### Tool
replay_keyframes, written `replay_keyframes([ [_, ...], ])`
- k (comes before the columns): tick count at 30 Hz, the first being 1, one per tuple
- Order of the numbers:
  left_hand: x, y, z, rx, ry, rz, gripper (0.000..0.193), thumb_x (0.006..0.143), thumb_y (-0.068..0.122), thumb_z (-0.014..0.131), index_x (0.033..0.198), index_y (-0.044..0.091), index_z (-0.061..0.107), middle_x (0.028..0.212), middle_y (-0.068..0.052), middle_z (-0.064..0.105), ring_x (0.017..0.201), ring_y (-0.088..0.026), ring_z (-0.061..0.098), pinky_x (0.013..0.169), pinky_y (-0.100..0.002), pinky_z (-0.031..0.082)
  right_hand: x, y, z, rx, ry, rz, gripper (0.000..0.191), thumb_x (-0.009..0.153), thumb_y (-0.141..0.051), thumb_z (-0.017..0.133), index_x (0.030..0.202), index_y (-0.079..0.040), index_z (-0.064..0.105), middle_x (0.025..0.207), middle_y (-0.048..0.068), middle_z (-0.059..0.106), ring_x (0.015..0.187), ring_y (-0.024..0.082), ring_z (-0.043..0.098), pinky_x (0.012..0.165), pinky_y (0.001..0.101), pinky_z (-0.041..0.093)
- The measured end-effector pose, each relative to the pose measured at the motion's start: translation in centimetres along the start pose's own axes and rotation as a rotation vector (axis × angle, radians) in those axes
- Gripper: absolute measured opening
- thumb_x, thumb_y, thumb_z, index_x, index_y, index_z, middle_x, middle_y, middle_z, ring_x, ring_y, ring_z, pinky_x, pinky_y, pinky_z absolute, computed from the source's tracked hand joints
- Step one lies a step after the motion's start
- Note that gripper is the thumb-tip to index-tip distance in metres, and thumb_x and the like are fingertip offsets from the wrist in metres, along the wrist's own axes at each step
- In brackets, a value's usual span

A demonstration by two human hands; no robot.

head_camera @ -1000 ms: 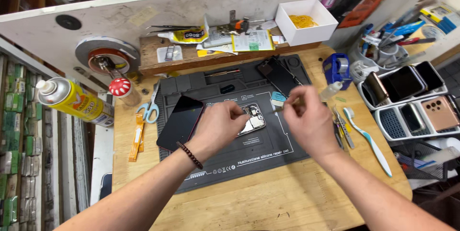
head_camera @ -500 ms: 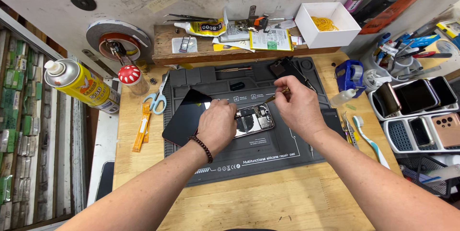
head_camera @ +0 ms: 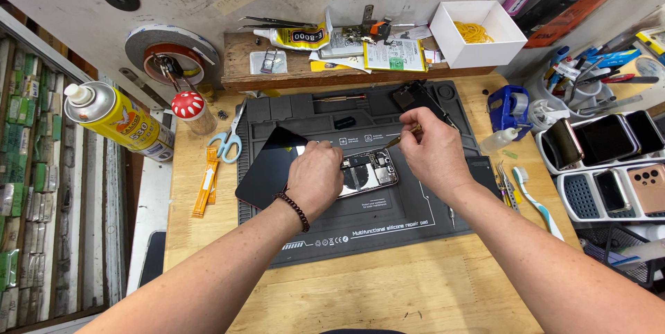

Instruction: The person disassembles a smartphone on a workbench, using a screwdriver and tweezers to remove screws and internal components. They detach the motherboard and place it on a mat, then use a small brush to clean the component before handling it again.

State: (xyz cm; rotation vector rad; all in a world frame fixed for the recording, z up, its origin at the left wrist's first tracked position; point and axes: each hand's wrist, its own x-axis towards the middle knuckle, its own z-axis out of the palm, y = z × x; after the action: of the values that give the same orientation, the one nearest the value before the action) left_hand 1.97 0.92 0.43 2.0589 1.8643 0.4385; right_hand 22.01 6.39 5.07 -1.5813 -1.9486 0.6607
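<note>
Nearest the camera, two bare forearms reach up from six o'clock across the wooden bench (head_camera: 388,292) onto a dark grey repair mat (head_camera: 415,216). The left hand (head_camera: 315,178), with a beaded bracelet (head_camera: 293,208) at its wrist, lies curled over the left end of an opened phone (head_camera: 367,171), pressing on it. At three o'clock of that hand, the right hand (head_camera: 433,150) pinches a thin yellowish-handled tool (head_camera: 400,136), whose tip points down toward the upper edge of the phone's exposed insides (whether it touches them cannot be told). The phone lies about the middle of the mat; its dark screen panel (head_camera: 267,171) is folded out toward nine o'clock, past the mat's edge.

Further left, at nine to ten o'clock, lie orange-yellow flat strips (head_camera: 206,181), scissors (head_camera: 227,141), a red mushroom-capped bottle (head_camera: 190,111) and a yellow spray can (head_camera: 121,120). At three o'clock are a toothbrush (head_camera: 537,199) and trays of phones (head_camera: 609,161). Farthest, at twelve o'clock, a wooden shelf (head_camera: 239,77) bears a glue tube (head_camera: 294,36), and a white box (head_camera: 481,32) holds yellow rubber bands.
</note>
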Motion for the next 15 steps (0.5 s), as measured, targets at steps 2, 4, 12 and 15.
replay_keyframes([
  [2, 0.09, 0.03, 0.00, -0.003, -0.005, -0.004, 0.011, 0.079, 0.004, 0.070, 0.089, -0.001, 0.072, 0.103, -0.016, 0.068, 0.105, -0.033, 0.063, 0.091, -0.043, 0.055, -0.03, -0.14, -0.15, -0.006, -0.014, 0.025, 0.020, 0.094, -0.012, 0.063, 0.113, -0.005, 0.067, 0.089, 0.009, 0.076, 0.071, 0.020, 0.073, 0.068, 0.0344, 0.057],
  [4, 0.09, 0.05, -0.06, -0.005, -0.005, -0.009, 0.010, 0.080, 0.004, 0.070, 0.089, -0.001, 0.072, 0.103, -0.016, 0.068, 0.105, -0.033, 0.063, 0.091, -0.043, 0.055, -0.01, -0.31, -0.25, 0.008, -0.026, 0.048, 0.020, 0.094, -0.012, 0.063, 0.113, -0.005, 0.067, 0.087, 0.009, 0.076, 0.071, 0.019, 0.073, 0.068, 0.0339, 0.057],
  [12, 0.30, 0.23, -0.36, 0.007, -0.051, -0.033, 0.007, 0.082, 0.003, 0.069, 0.087, -0.001, 0.073, 0.102, -0.015, 0.069, 0.102, -0.030, 0.065, 0.090, -0.041, 0.057, 0.00, -0.62, -0.35, 0.023, -0.065, 0.093, 0.021, 0.095, -0.012, 0.061, 0.114, -0.006, 0.066, 0.087, 0.009, 0.076, 0.074, 0.016, 0.074, 0.071, 0.0329, 0.059],
  [15, 0.42, 0.28, -0.39, 0.011, -0.055, -0.033, 0.008, 0.082, 0.006, 0.071, 0.088, -0.001, 0.072, 0.101, -0.015, 0.069, 0.101, -0.030, 0.064, 0.088, -0.042, 0.058, 0.12, -0.33, -0.39, -0.034, -0.059, 0.006, 0.021, 0.093, -0.012, 0.063, 0.113, -0.005, 0.067, 0.091, 0.010, 0.076, 0.078, 0.019, 0.074, 0.073, 0.0346, 0.058],
])
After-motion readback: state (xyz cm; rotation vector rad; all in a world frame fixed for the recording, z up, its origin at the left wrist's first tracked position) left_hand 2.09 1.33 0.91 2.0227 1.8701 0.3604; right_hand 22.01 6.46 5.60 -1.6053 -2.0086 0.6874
